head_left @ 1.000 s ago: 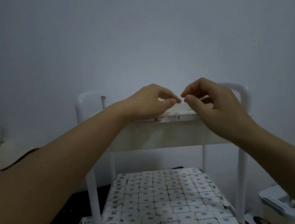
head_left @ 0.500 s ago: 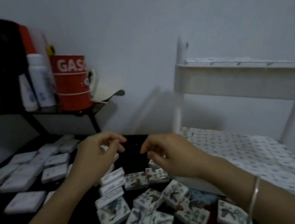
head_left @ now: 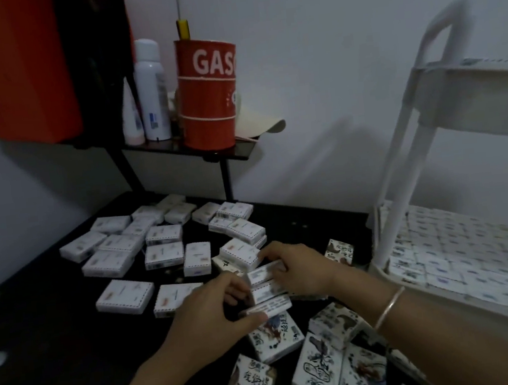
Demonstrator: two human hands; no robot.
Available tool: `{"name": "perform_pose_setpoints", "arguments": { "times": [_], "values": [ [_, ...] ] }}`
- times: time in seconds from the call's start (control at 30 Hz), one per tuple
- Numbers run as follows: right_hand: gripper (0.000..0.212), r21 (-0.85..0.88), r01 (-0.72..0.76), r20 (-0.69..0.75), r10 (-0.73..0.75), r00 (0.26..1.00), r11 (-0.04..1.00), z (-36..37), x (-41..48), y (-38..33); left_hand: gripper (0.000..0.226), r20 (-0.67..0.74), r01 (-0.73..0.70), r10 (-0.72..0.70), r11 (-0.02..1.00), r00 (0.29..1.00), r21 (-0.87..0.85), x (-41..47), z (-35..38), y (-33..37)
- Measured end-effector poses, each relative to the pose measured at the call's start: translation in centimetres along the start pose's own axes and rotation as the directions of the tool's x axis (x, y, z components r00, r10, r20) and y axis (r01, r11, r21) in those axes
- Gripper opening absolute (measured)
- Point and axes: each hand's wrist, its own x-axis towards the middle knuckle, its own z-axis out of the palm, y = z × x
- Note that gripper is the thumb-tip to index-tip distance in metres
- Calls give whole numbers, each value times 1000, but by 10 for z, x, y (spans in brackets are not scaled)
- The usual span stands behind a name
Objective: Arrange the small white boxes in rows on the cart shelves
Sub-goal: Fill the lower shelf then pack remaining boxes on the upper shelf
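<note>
Both hands close on a short stack of boxes above the table.

Loose boxes lie flat on the dark table from nine to twelve o'clock of the hands, with a red can up at eleven. The left hand comes in from eight o'clock, fingers curled and thumb on the near edge of the stack, about three boxes deep. The right hand wraps the far side at two o'clock, so the stack is pinched between them. The cart stands at three o'clock, its lower shelf already tiled in rows. The boxes look light, stiff and smooth, likely to slide on each other. Gripping opposite edges with even, gentle pressure should hold them together without denting them.
</note>
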Motion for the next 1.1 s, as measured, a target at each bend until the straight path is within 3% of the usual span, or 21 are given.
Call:
{"name": "perform_pose_setpoints", "arguments": {
  "times": [0.17, 0.23, 0.33, 0.43, 0.57, 0.73, 0.93, 1.1],
  "values": [
    [30, 140, 28, -54, -20, 998, 990, -1, -5, 3, 54, 8, 29, -29, 1000, 1000, 6, 2, 2, 2],
    [28, 176, 28, -81, -14, 997, 984, -2, -6, 2, 49, -38, 43, -42, 999, 998, 26, 4, 5, 4],
    [25, 104, 70, -138, -55, 989, 992, 0, -10, 0, 37, -74, 63, -57, 995, 996, 75, 11, 7, 5],
    [22, 37, 73, -293, -59, 954, 997, -3, -16, 1, 32, -31, 117, -117, 993, 993, 21, 19, 5, 5],
    [27, 196, 43, -444, 50, 895, 980, -21, -29, 8, 16, 68, 226, -219, 968, 973, -112, 35, 5, 6],
    [31, 475, 81, -434, 153, 888, 876, -43, -60, 13, 8, 167, 336, -308, 924, 937, -181, 50, 10, 10],
    [30, 724, 182, -398, 188, 898, 665, -76, -112, 15, 19, -79, 189, -216, 948, 973, -256, 46, 3, 34],
    [33, 678, 194, -439, 179, 881, 709, -114, -165, 32, 33, -60, 21, -57, 877, 997, -480, 37, -2, 98]
  ]
}}
